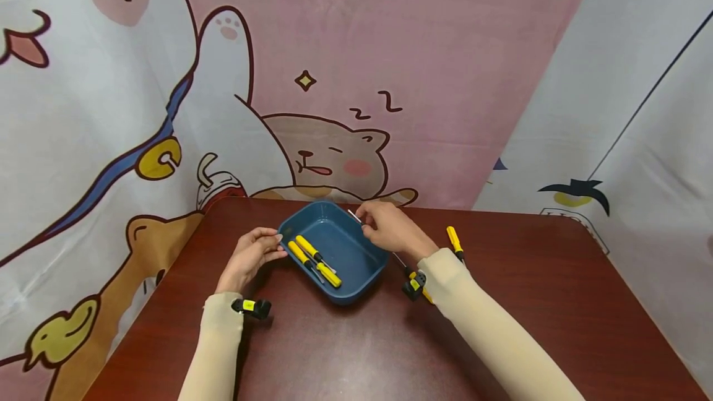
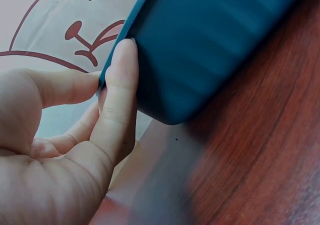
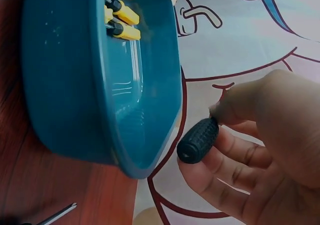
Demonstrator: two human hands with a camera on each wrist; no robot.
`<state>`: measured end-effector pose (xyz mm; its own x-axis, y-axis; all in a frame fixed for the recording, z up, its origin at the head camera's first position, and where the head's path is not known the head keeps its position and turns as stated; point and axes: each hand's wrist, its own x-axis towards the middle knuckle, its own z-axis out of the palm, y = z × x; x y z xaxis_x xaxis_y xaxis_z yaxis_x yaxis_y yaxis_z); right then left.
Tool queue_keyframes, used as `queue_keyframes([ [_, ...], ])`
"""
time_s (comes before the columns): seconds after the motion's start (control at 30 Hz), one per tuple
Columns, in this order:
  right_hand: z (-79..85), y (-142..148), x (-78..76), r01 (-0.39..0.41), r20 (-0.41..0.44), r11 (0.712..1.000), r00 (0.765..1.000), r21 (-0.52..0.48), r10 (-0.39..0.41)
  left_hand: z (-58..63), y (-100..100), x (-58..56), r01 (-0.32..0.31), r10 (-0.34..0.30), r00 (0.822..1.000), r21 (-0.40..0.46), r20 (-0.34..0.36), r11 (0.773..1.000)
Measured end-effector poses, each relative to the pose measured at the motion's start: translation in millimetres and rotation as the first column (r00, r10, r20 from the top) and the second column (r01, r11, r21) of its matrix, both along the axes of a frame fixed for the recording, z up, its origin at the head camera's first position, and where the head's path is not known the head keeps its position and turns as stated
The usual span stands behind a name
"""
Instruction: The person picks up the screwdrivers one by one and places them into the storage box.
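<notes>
A blue plastic basin [image 1: 345,289] sits on the table, its rim at the far left corner pinched between the thumb and fingers of my left hand [image 1: 249,257]. In the left wrist view, that thumb lies on one side of the rim [image 2: 131,22] and a finger on the other. My right hand [image 1: 390,228] is over the basin's right side. It grips a small screwdriver by its black ribbed handle [image 3: 198,141]; the thin metal shaft [image 1: 354,216] points toward the back left. Inside the basin lie three yellow-and-black screwdrivers [image 1: 308,245].
Right of the basin, a yellow-handled screwdriver [image 1: 453,240] lies on the brown table [image 1: 345,357]. Another screwdriver [image 1: 427,296] is partly covered by my right wrist and its camera. A cartoon-printed cloth [image 1: 434,79] hangs behind the table.
</notes>
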<state>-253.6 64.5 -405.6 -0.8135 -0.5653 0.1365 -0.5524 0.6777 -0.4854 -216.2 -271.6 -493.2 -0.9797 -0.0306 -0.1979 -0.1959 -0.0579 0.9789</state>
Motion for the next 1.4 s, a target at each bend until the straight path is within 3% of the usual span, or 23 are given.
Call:
queue_keyframes([
  [0.63, 15.4, -44, -5.6, -0.145, 0.085, 0.977, 0.987, 0.157, 0.133, 0.0, -2, 0.7, 0.007, -0.007, 1.000, 0.003, -0.008, 1.000],
  [1.07, 9.5, -66, -13.8, -0.180, 0.190, 0.947, 0.973, 0.265, 0.132, 1.7, -1, 0.7, 0.012, -0.012, 1.000, 0.015, -0.003, 1.000],
  [1.4, -0.9, -79, -20.8, -0.179, 0.220, 0.935, 0.969, 0.306, 0.114, 2.2, 0, 0.0, -0.008, 0.008, 1.000, 0.013, 0.010, 1.000],
])
